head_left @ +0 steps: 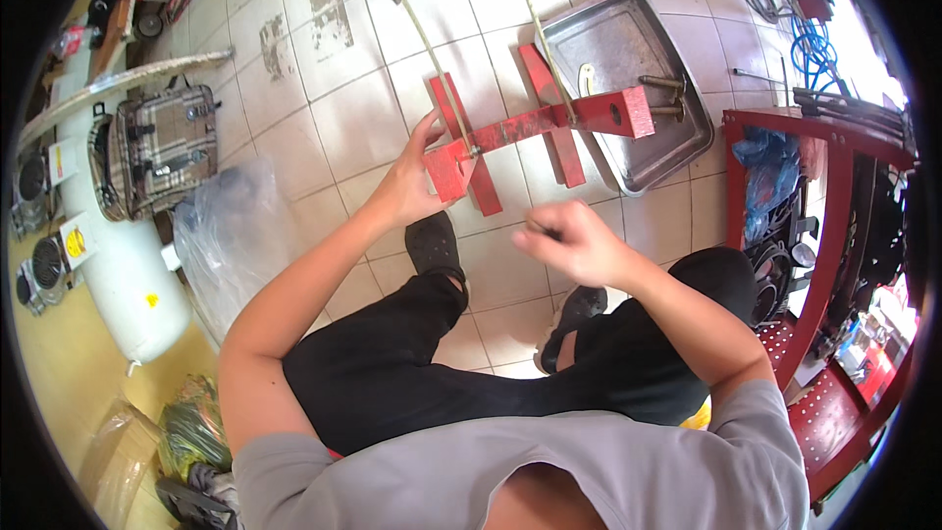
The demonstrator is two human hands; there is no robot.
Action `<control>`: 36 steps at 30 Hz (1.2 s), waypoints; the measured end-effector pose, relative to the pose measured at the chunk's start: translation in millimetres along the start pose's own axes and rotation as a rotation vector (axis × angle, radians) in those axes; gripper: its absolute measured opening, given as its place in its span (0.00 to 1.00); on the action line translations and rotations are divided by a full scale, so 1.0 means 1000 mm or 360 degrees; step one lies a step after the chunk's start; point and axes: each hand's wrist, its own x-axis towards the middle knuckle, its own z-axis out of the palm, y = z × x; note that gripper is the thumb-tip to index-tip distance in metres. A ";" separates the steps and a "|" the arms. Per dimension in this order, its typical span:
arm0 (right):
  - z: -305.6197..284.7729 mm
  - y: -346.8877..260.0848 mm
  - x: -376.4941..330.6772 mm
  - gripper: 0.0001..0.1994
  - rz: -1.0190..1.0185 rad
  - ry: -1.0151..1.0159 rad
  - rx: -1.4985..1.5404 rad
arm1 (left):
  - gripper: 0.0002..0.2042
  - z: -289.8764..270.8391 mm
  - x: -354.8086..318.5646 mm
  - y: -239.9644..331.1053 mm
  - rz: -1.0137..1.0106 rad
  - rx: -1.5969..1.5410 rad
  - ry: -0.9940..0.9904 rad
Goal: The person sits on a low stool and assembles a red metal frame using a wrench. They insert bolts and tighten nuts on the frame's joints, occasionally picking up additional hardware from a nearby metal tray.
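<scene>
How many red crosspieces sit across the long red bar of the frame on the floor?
2: one red crosspiece by the left hand, another nearer the metal tray. More may be hidden.

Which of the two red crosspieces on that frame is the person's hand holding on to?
The left crosspiece, nearer the end block: the left hand grips there. The right crosspiece, closer to the metal tray, is untouched.

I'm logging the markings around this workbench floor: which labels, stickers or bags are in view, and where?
Yellow sticker: small rectangle, upper side of white tank, far left.
Yellow diamond sticker: lower on white tank.
Clear plastic bag: crumpled, floor beside tank.
Blue plastic bag: in red rack, right.
</scene>
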 end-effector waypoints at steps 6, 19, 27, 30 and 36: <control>-0.053 0.002 -0.053 0.12 0.0031 0.0373 -0.0065 | 0.08 -0.046 -0.020 0.092 -0.0445 0.1309 -0.1392; -0.122 -0.134 -0.150 0.25 -0.1528 0.1222 -0.0953 | 0.16 -0.108 -0.007 0.289 0.0966 0.0892 0.0152; -0.123 -0.138 -0.149 0.20 -0.1539 0.1153 -0.1097 | 0.18 -0.100 -0.023 0.302 0.0665 0.0828 -0.0182; -0.127 -0.141 -0.146 0.19 -0.1474 0.1102 -0.1186 | 0.19 -0.078 -0.025 0.264 0.0599 0.0532 -0.0250; -0.125 -0.187 -0.201 0.15 -0.1452 0.1457 -0.1212 | 0.21 -0.130 -0.030 0.348 0.0362 0.0480 -0.0330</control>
